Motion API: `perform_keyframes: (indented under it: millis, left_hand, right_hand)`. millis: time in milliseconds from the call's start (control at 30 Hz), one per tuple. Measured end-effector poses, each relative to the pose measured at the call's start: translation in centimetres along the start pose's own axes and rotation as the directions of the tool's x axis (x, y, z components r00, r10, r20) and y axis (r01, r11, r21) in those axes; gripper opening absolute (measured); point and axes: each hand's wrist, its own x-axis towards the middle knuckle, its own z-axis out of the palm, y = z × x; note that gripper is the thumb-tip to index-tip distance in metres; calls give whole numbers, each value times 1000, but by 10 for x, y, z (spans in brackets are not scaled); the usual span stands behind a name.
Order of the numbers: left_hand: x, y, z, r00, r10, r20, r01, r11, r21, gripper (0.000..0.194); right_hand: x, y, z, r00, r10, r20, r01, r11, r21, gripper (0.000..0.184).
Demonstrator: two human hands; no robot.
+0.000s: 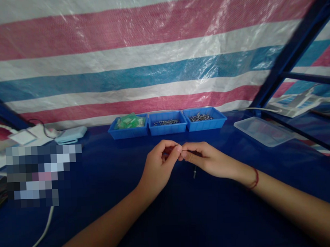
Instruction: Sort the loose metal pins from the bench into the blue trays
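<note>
My left hand [161, 165] and my right hand [206, 158] meet above the middle of the dark blue table [108, 198], their fingertips touching. Both are closed in a pinch, thumb against fingers. Whatever sits between the fingertips is too small and too covered to name. Just below my right hand's fingers shows a thin metal piece [195, 172], like a small screw or rivet with a dark upper part. Whether it lies on the table or hangs from the hand, I cannot tell.
Behind the hands stand blue bins: a left bin [128, 133] with green packets, a middle bin [167, 129] and a right bin [207, 124] with metal pins. A translucent lid [263, 132] lies right. At left are a light blue case [71, 135] and a white cable [46, 230].
</note>
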Motion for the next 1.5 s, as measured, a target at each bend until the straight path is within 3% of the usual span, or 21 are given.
perform_keyframes:
  millis: [367,500,667,833,967,1100,1200,1233,1333,1367,1433,1500]
  left_hand:
    - [1,-3,0,999,25,-37,-23,998,50,13]
    - [2,-3,-1,998,32,-53,-29,998,58,14]
    - [4,-4,-2,998,-35,-56,37,999,31,17]
    - [5,-5,-2,998,-52,-20,52,999,1,17]
    - [5,-4,-2,998,-55,30,55,998,5,19]
    - [4,-3,-1,995,-52,89,47,997,59,24]
    - [6,-5,-2,991,-21,132,0,988,155,26]
    - [8,-7,-3,990,2,143,-32,978,208,27]
    - [13,-14,-3,964,111,240,-205,887,414,29]
    - [15,-17,-3,946,138,294,-269,839,473,27]
    - [17,-21,-4,910,150,386,-357,754,551,24]
    - [18,-23,-4,896,140,422,-387,712,585,20]
  right_hand:
    - [2,6,1,997,8,-81,-5,999,41,20]
    - [3,8,2,979,0,-205,13,998,63,18]
    - [2,6,1,923,-7,-385,60,990,126,18]
    - [1,1,2,903,-35,-428,105,984,143,15]
    - [-2,-2,4,900,-90,-425,117,993,36,14]
    - [-4,-6,0,896,-204,-395,107,961,-254,12]
    - [0,-1,-14,856,-250,-453,47,910,-413,17]
    - [3,4,-22,821,-255,-511,5,898,-440,19]
    - [13,30,-51,649,-286,-705,-184,840,-510,23]
    - [15,39,-60,627,-297,-720,-253,797,-548,23]
    - [19,56,-75,669,-291,-683,-344,694,-633,26]
    - [20,66,-82,679,-268,-683,-396,651,-648,29]
